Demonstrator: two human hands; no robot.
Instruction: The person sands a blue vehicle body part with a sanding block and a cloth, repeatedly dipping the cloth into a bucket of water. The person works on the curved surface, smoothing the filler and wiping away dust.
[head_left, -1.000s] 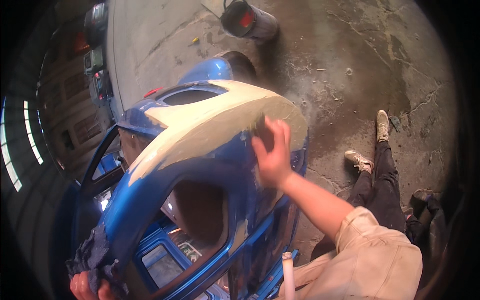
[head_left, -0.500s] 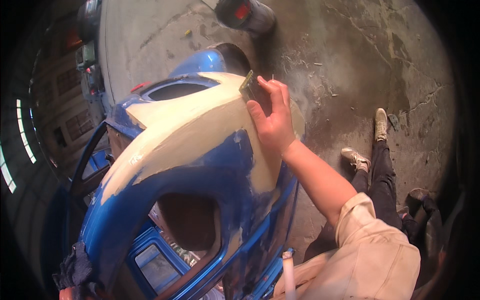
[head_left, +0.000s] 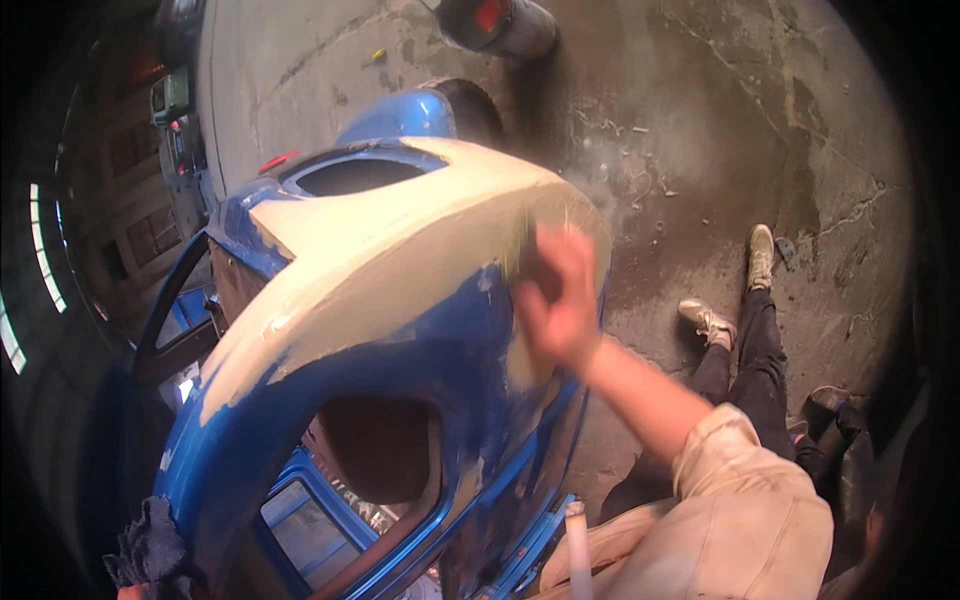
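Right hand [head_left: 567, 308], blurred by motion: thumb and fingers pinching a dark block [head_left: 538, 271] with a greenish edge, apparently laid against the filler [head_left: 400, 225], a beige coat over the upper side of a blue car body [head_left: 340, 365]; left hand [head_left: 132, 592], mostly cut off by the lower border: grip cannot be told, dark cloth [head_left: 152, 540] just above it, against the car body. Change: half a second ago the block stood higher, near the far edge of the filler; it is now lower, close to the blue boundary, the cloth little moved, which suggests one leg of a to-and-fro rubbing stroke. Further out: sleeve [head_left: 755, 500], beige; pale tube [head_left: 577, 550] beside it; shoes [head_left: 762, 258], pale, on the floor [head_left: 680, 240], stained; bucket [head_left: 520, 35], dark, red inside. Brands, labels, writing: none legible
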